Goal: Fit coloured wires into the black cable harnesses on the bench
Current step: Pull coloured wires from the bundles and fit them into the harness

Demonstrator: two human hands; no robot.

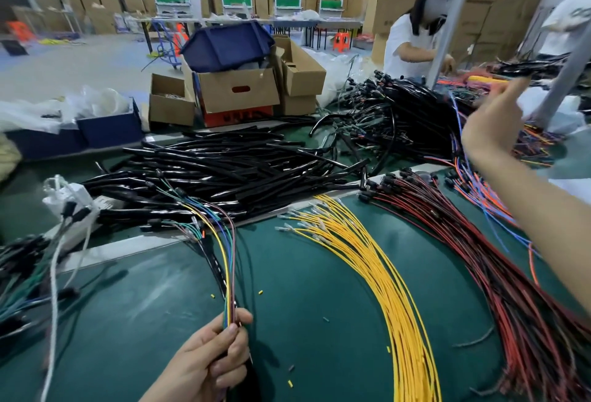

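The left hand (208,360), low over the desk (303,337), curls its thumb and fingers round a thin bundle of coloured wires (228,257). The bundle runs up from the hand to the heap of black sleeves (224,164). Further right, yellow wires (367,257) and then red wires (463,241) fan across the desk. Above the red wires the right hand (489,123) is raised and blurred, fingers stretched out and holding nothing, just right of the tangled harnesses (399,113).

Bare green mat (303,273) between held wires (228,257) and yellow wires (367,257).
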